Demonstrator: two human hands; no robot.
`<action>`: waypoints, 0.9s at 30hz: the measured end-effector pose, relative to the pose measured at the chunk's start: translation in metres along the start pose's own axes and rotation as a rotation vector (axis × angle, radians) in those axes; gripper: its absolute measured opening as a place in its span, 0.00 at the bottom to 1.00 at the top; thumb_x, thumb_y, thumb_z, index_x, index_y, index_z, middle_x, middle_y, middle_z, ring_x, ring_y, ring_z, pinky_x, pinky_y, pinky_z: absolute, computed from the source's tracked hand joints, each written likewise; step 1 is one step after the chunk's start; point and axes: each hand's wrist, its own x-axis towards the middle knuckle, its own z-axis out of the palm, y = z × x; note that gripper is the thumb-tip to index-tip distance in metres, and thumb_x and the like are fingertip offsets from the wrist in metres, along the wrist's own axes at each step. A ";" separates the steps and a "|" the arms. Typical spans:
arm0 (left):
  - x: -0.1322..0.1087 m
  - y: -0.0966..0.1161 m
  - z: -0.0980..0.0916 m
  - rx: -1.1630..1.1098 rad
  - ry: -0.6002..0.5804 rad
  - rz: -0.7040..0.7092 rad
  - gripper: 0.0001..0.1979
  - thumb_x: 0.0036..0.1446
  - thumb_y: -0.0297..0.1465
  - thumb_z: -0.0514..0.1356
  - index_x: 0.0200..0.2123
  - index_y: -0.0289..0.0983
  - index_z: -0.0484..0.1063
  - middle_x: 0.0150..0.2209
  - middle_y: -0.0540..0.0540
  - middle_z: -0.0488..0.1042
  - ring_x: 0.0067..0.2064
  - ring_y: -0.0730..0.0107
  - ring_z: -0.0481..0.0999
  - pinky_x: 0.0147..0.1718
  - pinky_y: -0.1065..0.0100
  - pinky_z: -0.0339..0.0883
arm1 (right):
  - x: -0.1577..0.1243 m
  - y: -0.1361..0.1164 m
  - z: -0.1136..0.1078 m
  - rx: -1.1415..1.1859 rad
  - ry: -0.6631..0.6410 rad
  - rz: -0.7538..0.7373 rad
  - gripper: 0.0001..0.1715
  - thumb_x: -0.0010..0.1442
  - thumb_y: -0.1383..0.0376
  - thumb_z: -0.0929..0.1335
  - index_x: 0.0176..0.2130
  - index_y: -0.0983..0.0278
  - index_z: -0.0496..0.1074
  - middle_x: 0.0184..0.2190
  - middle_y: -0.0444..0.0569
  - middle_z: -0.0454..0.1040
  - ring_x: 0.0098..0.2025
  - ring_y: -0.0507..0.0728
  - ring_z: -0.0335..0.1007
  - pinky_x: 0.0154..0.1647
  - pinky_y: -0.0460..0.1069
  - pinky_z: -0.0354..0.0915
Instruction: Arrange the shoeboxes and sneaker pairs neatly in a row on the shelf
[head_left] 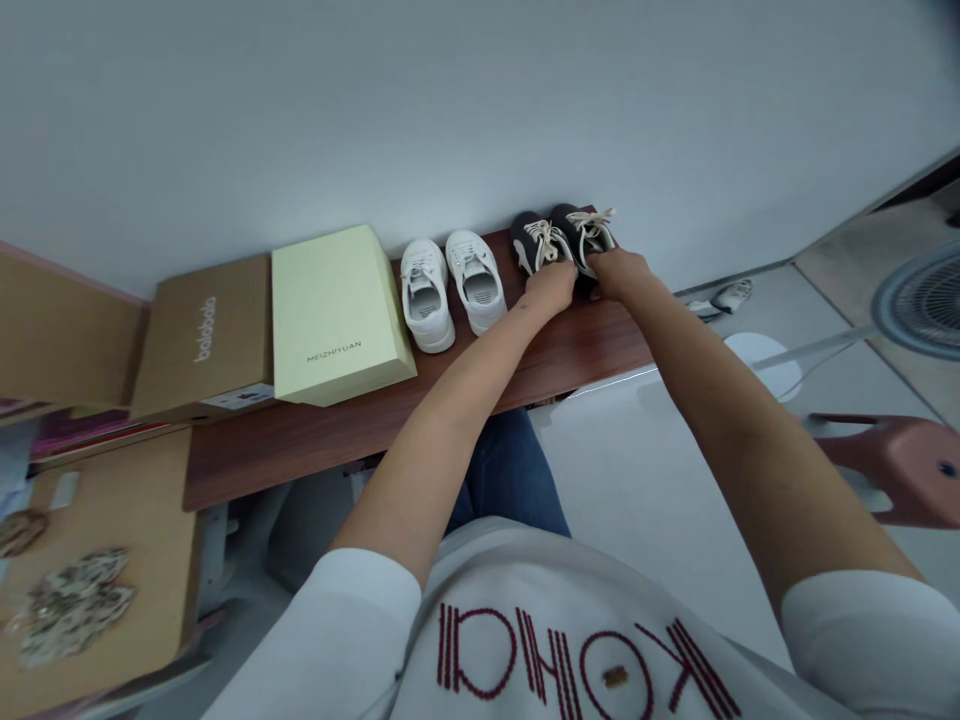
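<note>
Dark lace-up sneakers (561, 240): side by side on a wooden bench (300, 470); toes to a white wall (480, 120), long axis running away from the person
Left hand (551, 285): over the heel of the sneaker on its side; fingers curled down, any pinch hidden from here
Right hand (619, 272): likewise on the other heel; I cannot tell whether it grips
Beside them: white sneakers (474, 285); a pale green MEIZHIYUAN shoebox (337, 315)

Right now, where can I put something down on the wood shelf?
Bare wood shows along the wooden shelf's front edge, below the pale green box and white sneakers, and between the forearms. The back is crowded: a brown box joins them in a row, left hand and right hand on the dark sneakers.
</note>
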 end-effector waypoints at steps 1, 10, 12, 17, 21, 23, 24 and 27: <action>-0.001 0.000 -0.001 0.008 0.005 0.005 0.19 0.66 0.26 0.57 0.59 0.36 0.71 0.59 0.32 0.75 0.60 0.47 0.75 0.57 0.51 0.68 | -0.001 0.000 0.000 0.003 0.006 0.003 0.29 0.55 0.57 0.79 0.54 0.64 0.78 0.50 0.64 0.79 0.54 0.72 0.75 0.51 0.62 0.70; -0.018 0.009 -0.018 0.030 0.130 -0.006 0.22 0.68 0.31 0.59 0.64 0.38 0.65 0.63 0.33 0.71 0.66 0.45 0.67 0.61 0.50 0.64 | -0.003 0.006 -0.017 0.012 0.113 -0.037 0.27 0.58 0.54 0.77 0.54 0.60 0.79 0.52 0.60 0.78 0.55 0.70 0.72 0.55 0.62 0.68; -0.023 0.011 -0.025 0.033 0.145 -0.012 0.23 0.68 0.32 0.59 0.65 0.38 0.65 0.63 0.33 0.71 0.66 0.45 0.66 0.62 0.50 0.63 | -0.006 0.004 -0.025 0.006 0.140 -0.046 0.27 0.60 0.52 0.76 0.55 0.60 0.78 0.52 0.60 0.78 0.54 0.70 0.72 0.55 0.62 0.68; -0.046 0.011 -0.042 0.037 0.186 0.030 0.23 0.69 0.32 0.58 0.65 0.37 0.65 0.63 0.33 0.72 0.66 0.45 0.68 0.61 0.51 0.63 | -0.025 -0.012 -0.044 0.059 0.179 -0.086 0.25 0.63 0.52 0.74 0.56 0.60 0.77 0.54 0.59 0.77 0.56 0.69 0.71 0.55 0.61 0.68; -0.090 -0.001 -0.045 0.003 0.206 0.034 0.24 0.69 0.33 0.58 0.66 0.38 0.64 0.61 0.35 0.74 0.64 0.49 0.71 0.60 0.55 0.65 | -0.055 -0.036 -0.052 0.085 0.201 -0.131 0.22 0.65 0.57 0.72 0.55 0.61 0.77 0.55 0.59 0.77 0.58 0.69 0.70 0.56 0.59 0.67; -0.122 -0.014 -0.038 -0.039 0.203 0.029 0.24 0.70 0.33 0.58 0.66 0.39 0.65 0.58 0.37 0.77 0.61 0.53 0.75 0.58 0.57 0.67 | -0.076 -0.050 -0.048 0.103 0.213 -0.169 0.20 0.65 0.59 0.71 0.55 0.62 0.77 0.54 0.59 0.78 0.57 0.69 0.71 0.56 0.58 0.67; -0.140 -0.022 -0.033 -0.064 0.198 0.016 0.23 0.70 0.32 0.57 0.66 0.40 0.66 0.56 0.38 0.79 0.58 0.55 0.76 0.57 0.59 0.68 | -0.087 -0.058 -0.043 0.119 0.214 -0.194 0.19 0.66 0.59 0.71 0.55 0.62 0.77 0.54 0.59 0.78 0.56 0.69 0.72 0.55 0.58 0.68; -0.203 -0.051 -0.007 -0.145 0.168 -0.063 0.17 0.70 0.34 0.57 0.59 0.43 0.74 0.48 0.43 0.83 0.50 0.59 0.81 0.51 0.62 0.70 | -0.127 -0.084 -0.017 0.211 0.189 -0.298 0.17 0.67 0.60 0.71 0.52 0.63 0.78 0.51 0.59 0.79 0.53 0.67 0.75 0.53 0.56 0.69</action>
